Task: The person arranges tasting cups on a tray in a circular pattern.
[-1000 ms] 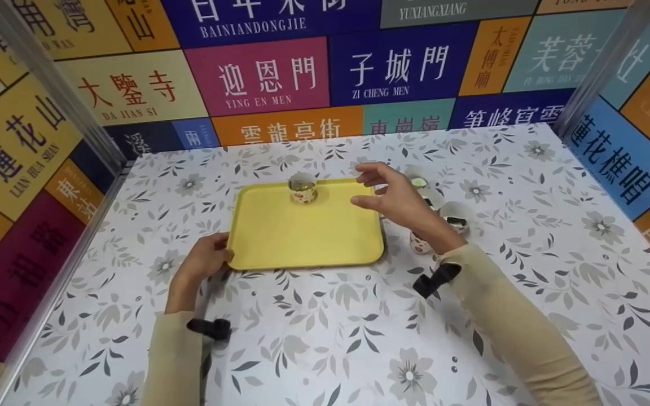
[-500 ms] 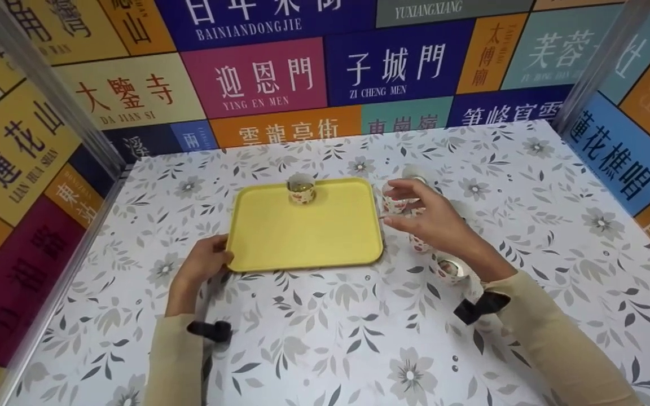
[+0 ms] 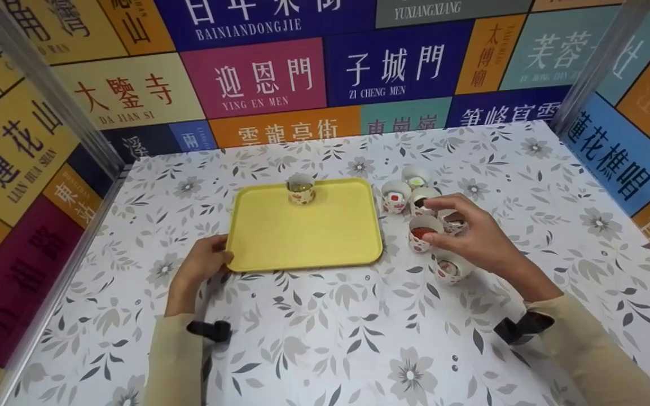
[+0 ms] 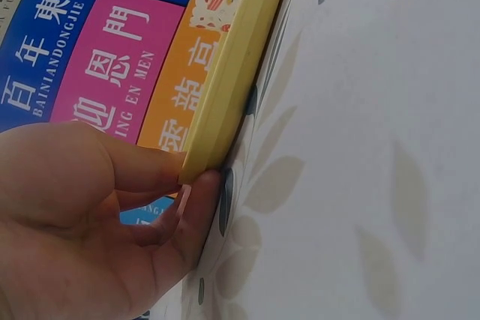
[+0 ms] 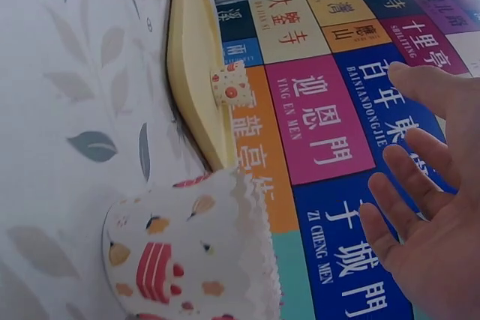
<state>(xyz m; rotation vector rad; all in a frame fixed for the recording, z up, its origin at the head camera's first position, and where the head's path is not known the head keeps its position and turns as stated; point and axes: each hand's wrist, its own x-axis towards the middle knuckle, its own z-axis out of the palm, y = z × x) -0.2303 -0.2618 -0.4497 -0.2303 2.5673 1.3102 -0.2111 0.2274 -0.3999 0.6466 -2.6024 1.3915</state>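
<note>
My left hand [image 3: 201, 264] holds the near-left edge of a yellow tray [image 3: 302, 242]. Thumb and finger pinch the tray's rim [image 4: 212, 136] in the left wrist view. One small patterned paper cup [image 3: 302, 195] stands near the tray's far edge. Over a cluster of similar cups right of the tray, my right hand [image 3: 486, 239] has its thumb and fingers spread. Its thumb overlaps the cup with red contents [image 3: 418, 243] in the head view; the right wrist view shows the hand apart from a nearby cup [image 5: 187, 252].
The cluster also has a cup with a red-and-white piece [image 3: 394, 198], one with green-and-white contents [image 3: 416, 179] and one nearer me [image 3: 449, 269]. Flower-patterned cloth covers the table [image 3: 325, 338]. A wall of coloured sign panels [image 3: 268, 73] rises behind.
My right hand has moved from above the tray's right edge rightward and nearer to me, over the cup cluster. My left hand stays on the tray, which has hardly shifted.
</note>
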